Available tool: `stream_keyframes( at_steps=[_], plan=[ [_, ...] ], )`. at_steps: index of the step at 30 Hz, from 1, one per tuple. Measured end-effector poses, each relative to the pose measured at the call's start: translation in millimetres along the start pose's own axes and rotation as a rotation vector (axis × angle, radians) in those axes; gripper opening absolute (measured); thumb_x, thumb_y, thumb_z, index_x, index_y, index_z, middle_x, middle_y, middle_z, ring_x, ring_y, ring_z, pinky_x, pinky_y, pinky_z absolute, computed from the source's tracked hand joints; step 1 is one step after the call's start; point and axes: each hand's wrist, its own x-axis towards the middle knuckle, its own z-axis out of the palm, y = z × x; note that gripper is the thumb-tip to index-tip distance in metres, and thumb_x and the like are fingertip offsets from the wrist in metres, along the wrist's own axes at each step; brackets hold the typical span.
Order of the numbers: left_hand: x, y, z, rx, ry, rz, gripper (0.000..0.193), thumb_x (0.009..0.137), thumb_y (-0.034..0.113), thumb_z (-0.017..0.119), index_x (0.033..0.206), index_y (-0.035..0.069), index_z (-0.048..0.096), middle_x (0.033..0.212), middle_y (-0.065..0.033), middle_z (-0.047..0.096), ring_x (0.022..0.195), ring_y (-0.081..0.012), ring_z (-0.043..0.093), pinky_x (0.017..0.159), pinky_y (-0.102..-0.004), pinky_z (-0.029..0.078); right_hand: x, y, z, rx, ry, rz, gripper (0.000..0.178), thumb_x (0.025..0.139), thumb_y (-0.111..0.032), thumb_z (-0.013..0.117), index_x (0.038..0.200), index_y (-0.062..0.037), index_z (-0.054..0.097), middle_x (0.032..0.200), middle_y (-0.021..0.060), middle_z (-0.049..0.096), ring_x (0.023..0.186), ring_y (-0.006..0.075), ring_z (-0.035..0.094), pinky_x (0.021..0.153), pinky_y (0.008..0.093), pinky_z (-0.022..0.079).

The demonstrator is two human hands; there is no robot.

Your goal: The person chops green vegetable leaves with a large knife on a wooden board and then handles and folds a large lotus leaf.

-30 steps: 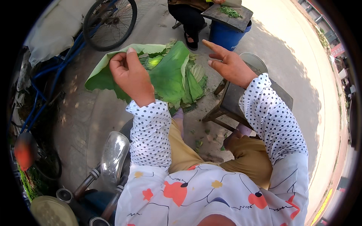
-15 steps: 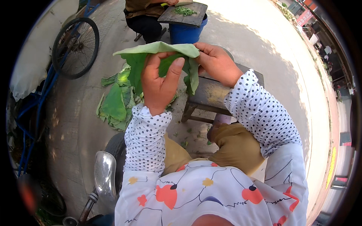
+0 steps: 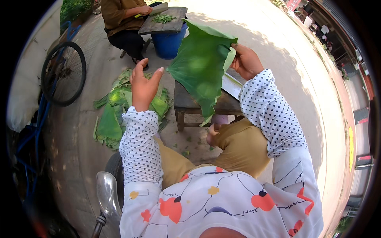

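1. The large green leaf hangs above the wooden stool, spread broad. Its upper rim curls over, and its lowest point droops past the stool's near edge.
2. Above the stool's right side, the right hand pinches the leaf's right edge between thumb and fingers.
3. Off the stool's left side, the left hand is held with thumb and fingers apart, gripping nothing; the thumb tip is just beside the leaf's left corner, seemingly not touching.
4. Half a second ago both hands were at the folded rim. Now the left is away and the leaf has opened out, so the right appears to bear it alone.
5. On the stool's right, a pale flat object shows partly behind the leaf; I cannot tell what it is.
6. Left of the stool, a leaf pile lies on the ground. Beyond the stool's far left corner stands a blue bucket under a board.
7. Room looks tighter at the stool's near edge, beside the trouser leg; pavement stretches away rightward.
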Motion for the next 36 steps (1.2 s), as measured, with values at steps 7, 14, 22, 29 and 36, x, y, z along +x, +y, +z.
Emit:
stream_keyframes(
  at_steps=[7,14,22,29,36],
  plan=[
    [23,-59,25,0.209,-0.368,-0.1,0.073,0.091,0.043,0.076,0.15,0.006,0.053,0.149,-0.0219,0.058,0.141,-0.0415,0.049,0.118,-0.048,0.039,13,33,-56,-0.597,0.241,0.242,0.033,0.106,-0.019,0.057,0.126,0.0053,0.064,0.115,0.0153,0.073,0.095,0.0264,0.074,0.081,0.0372,0.064],
    [59,-77,71,0.043,-0.37,-0.182,0.079,0.092,0.034,0.078,0.158,0.007,0.044,0.149,-0.0229,0.058,0.139,-0.0363,0.055,0.112,-0.044,0.046,-6,27,-26,-1.452,-0.036,-0.189,0.075,0.099,-0.031,0.071,0.157,0.0036,0.04,0.158,0.0287,0.046,0.147,0.0464,0.043,0.124,0.0491,0.035],
    [68,-55,104,-0.208,-0.176,-0.411,0.045,0.087,0.006,0.078,0.131,0.001,0.072,0.118,-0.0126,0.073,0.1,-0.0205,0.068,0.089,-0.0342,0.054,-61,49,29,-1.834,-0.958,-0.255,0.107,0.083,-0.042,0.086,0.168,-0.0141,0.026,0.176,0.0144,0.02,0.161,0.0348,0.021,0.125,0.055,0.03],
    [64,-80,62,-0.447,-0.153,-0.675,0.045,0.089,0.0,0.071,0.133,-0.002,0.066,0.116,-0.0131,0.071,0.097,-0.0217,0.069,0.081,-0.0338,0.057,-69,50,9,-1.892,-1.036,-0.46,0.114,0.08,-0.027,0.088,0.17,-0.0166,0.018,0.178,0.0103,0.014,0.162,0.03,0.021,0.125,0.0564,0.029],
    [39,-46,11,-0.446,-0.182,-0.679,0.045,0.093,0.004,0.068,0.138,0.001,0.061,0.114,-0.0106,0.066,0.089,-0.0198,0.069,0.069,-0.0355,0.06,-66,60,-10,-1.445,-0.85,-0.466,0.063,0.091,-0.001,0.064,0.153,-0.0067,0.053,0.155,0.016,0.056,0.141,0.0331,0.055,0.114,0.0408,0.048]
  ],
)
